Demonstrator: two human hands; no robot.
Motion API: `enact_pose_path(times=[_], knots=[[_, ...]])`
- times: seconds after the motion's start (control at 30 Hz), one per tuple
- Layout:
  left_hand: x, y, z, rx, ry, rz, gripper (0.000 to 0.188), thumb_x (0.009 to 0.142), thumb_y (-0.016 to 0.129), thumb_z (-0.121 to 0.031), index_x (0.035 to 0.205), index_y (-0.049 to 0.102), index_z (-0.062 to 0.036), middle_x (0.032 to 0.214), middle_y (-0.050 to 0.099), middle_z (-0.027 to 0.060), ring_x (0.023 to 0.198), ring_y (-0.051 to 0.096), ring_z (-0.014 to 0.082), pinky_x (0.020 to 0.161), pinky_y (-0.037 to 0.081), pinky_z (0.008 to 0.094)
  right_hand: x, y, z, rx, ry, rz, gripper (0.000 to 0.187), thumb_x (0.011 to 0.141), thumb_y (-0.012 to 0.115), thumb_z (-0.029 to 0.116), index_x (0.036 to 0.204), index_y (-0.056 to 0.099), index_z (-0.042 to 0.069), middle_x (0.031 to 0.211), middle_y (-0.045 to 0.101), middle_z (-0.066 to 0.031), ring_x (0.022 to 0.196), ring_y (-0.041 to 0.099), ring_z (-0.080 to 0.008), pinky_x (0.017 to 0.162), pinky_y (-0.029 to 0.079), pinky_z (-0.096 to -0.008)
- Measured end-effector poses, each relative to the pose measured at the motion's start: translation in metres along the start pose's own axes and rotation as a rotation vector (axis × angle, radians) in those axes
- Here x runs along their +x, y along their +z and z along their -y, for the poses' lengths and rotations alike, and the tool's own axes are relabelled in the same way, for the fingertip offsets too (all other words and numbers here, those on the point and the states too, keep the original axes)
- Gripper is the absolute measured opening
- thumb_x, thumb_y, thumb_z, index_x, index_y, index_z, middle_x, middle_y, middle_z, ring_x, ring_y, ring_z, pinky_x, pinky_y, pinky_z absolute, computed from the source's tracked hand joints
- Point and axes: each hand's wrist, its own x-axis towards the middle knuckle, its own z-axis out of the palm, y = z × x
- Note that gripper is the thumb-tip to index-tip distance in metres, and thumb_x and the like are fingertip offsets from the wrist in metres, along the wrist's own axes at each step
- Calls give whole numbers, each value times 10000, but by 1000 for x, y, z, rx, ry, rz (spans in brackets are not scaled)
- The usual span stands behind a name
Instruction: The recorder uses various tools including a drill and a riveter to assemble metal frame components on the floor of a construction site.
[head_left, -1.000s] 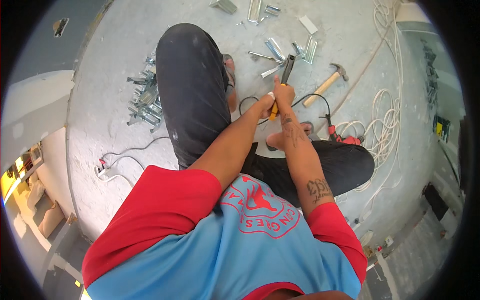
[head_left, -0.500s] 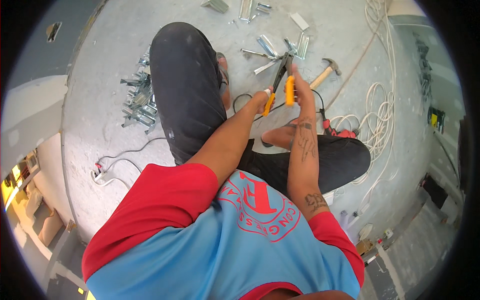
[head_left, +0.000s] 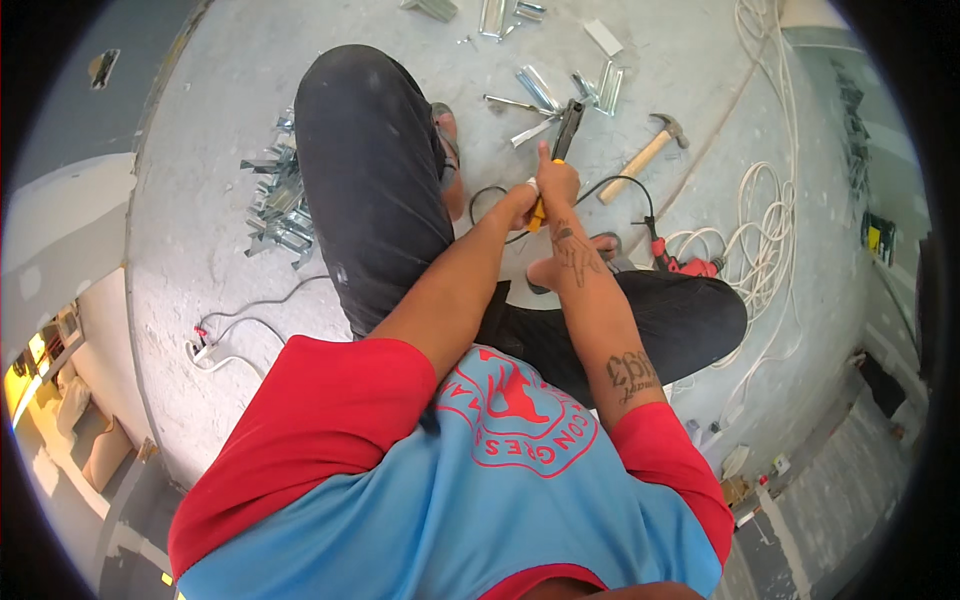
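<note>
Over grey floor (head_left: 680,60), left fingers (head_left: 520,203) and right fingers (head_left: 558,180) clench yellow-handled tool (head_left: 567,130).

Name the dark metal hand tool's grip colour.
Its grips are yellow-orange, best in the head view.

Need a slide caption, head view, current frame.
Left hand and right hand grip a yellow-handled tool above a floor bearing metal pieces, a hammer and a red power tool.
</note>
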Motion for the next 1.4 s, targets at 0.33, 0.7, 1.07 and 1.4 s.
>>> enact_pose_path(times=[0.33, 0.7, 1.07, 1.4], knots=[[14, 4, 1, 59, 23, 124, 483, 994, 429, -563, 1036, 608, -116, 903, 659, 53, 728, 619, 233, 634, 521, 384, 19, -23, -15, 0, -10, 11, 863, 783, 591, 745, 1011, 691, -81, 990, 701, -265, 1000, 677, -400, 826, 538, -464], [20, -10, 5, 14, -68, 3, 566, 966, 492, -588, 978, 577, -28, 719, 504, 42, 601, 499, 195, 579, 460, 335, 14, -101, -5, 249, 98, 450, 901, 739, 626, 800, 1084, 627, -33, 937, 644, -127, 764, 636, -226, 706, 546, -418], [2, 17, -3, -43, 111, -116, 650, 1009, 173, -642, 1197, 577, -168, 971, 656, 20, 800, 614, 193, 673, 505, 385, 27, -10, -15, 936, 230, 412, 670, 808, 746, 561, 982, 610, -71, 873, 642, -135, 694, 648, -241, 626, 532, -368], [2, 15, -9, -56, 65, -78, 466, 1012, 408, -531, 1090, 610, -118, 947, 654, 49, 745, 611, 202, 644, 510, 341, 16, -4, -9, 88, -68, -81, 821, 791, 562, 747, 819, 726, -57, 884, 704, -272, 907, 690, -394, 823, 510, -450]])
